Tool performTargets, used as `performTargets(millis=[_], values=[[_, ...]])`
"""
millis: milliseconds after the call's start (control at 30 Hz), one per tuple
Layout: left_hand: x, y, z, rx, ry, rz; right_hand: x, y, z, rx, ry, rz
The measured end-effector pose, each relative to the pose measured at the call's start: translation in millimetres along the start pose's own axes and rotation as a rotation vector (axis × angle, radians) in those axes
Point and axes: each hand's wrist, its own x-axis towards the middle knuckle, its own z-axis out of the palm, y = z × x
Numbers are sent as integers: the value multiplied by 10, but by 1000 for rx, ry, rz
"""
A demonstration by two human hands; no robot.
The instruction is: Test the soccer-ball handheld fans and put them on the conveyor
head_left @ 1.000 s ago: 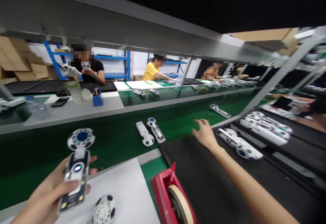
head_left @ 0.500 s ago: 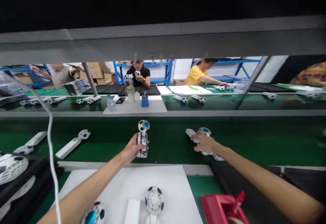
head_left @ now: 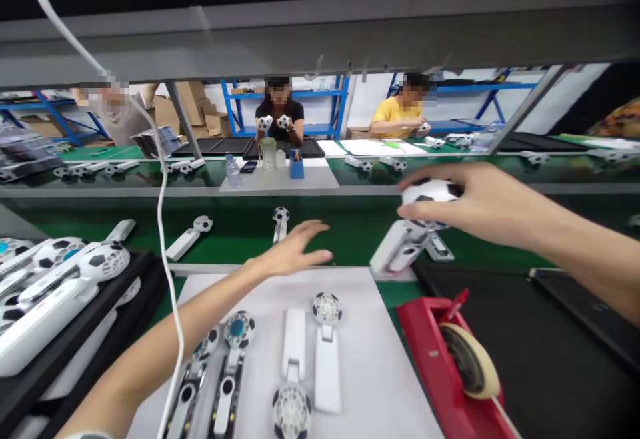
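Note:
My right hand (head_left: 475, 202) is closed over the soccer-ball head of a white handheld fan (head_left: 411, 232) and holds it, with a second fan body under it, above the green conveyor belt (head_left: 350, 226). My left hand (head_left: 295, 252) is open, fingers stretched flat over the belt's near edge, holding nothing. Just beyond it, a fan (head_left: 279, 223) lies on the belt. On the white mat (head_left: 370, 359) in front of me lie several fan halves (head_left: 305, 359), some with blue centres and open circuit boards.
A red tape dispenser (head_left: 450, 352) stands right of the mat, beside a black tray (head_left: 560, 352). A black tray with several fans (head_left: 55, 279) sits at left. A white cable (head_left: 163, 226) hangs down. Across the belt, other people work at their stations.
My left hand has set its fan down on the belt and opened. My right hand has lifted fan parts off the belt and drawn them toward me. The view tilted downward.

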Motion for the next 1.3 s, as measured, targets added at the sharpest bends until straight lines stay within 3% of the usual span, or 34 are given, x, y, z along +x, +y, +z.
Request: performTargets(millis=[100,233,333,433,533,633,833,933,1000,1100,1200,1300], values=[[-342,506,227,3,-164,213,-308,-506,227,160,35,-25],[-643,672,293,-179,132,236,-790,-736,496,593,205,-42],[-773,611,68,-483,235,107,-1303,-545,862,461,245,-83],[-912,593,-230,-704,250,-17,-1817,-222,1430,210,-77,-38],[-1063,605,-439,-762,270,-46,-2141,-42,1925,88,-453,163],[-1175,588,-547,-788,252,-20,-2283,-66,2150,-5,-492,250],[-1239,529,-664,-805,256,4,-2486,-47,2281,-194,-307,393],[-1229,497,-686,-809,251,-29,-2488,65,2286,-119,-182,512],[-1214,465,-679,-824,234,-38,-2385,103,2219,79,-107,638],[-1188,420,-642,-894,228,-31,-2083,47,2028,622,-21,754],[-1168,400,-591,-993,218,0,-1677,-155,1798,1111,20,666],[-1161,401,-549,-1109,174,18,-1253,-438,1595,1406,5,564]])
